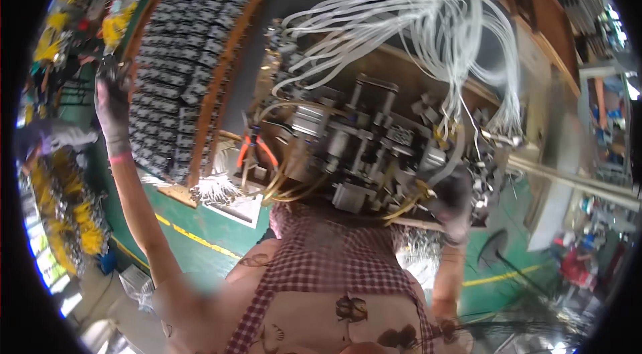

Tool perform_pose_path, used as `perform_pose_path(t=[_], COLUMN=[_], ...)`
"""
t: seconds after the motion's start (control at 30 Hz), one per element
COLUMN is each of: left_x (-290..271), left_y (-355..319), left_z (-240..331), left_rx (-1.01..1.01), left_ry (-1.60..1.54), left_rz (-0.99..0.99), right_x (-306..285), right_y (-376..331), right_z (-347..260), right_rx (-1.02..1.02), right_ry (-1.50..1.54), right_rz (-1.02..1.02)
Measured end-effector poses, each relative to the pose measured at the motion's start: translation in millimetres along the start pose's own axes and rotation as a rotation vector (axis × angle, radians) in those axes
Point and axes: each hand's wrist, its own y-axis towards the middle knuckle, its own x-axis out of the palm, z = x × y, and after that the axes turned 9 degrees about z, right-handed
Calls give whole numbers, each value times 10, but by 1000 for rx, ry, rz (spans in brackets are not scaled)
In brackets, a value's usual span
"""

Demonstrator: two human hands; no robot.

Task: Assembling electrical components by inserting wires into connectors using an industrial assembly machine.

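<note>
My left hand (112, 108), in a pale glove with dark fingers, reaches far out to the left. It is beside the outer edge of a wooden-edged board (235, 36) covered with rows of small black-and-silver parts (177, 73). Its fingers are curled together; what they hold, if anything, cannot be made out. On the right, my gloved right hand (453, 203) is over the near right part of a metal bench fixture (351, 143) with blocks and cylinders. Motion smears its fingers. White cables or tubes (461, 26) loop above the fixture and hang down close to this hand.
Orange-handled pliers (256, 148) stand at the fixture's left. Below them, white wire pieces (219, 190) lie in a white tray (251, 212). Yellowish hoses (284, 180) curve along the fixture's near side. Another person's gloved arm (67, 134) shows at far left, near yellow bundles (87, 220).
</note>
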Motion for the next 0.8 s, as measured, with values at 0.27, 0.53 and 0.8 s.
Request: perform_pose_path(t=[0.27, 0.53, 0.8], left_x=[2854, 3194, 3224], left_y=[-1884, -2170, -2159], left_z=[-745, -946, -839], left_rx=[-255, -401, -382], left_ry=[215, 80, 139], left_rz=[-780, -978, -1027], right_x=[574, 381, 385], right_y=[179, 103, 148], right_z=[219, 280, 246], right_rx=[-450, -333, -271], right_ry=[-768, -515, -429], right_rz=[137, 68, 13])
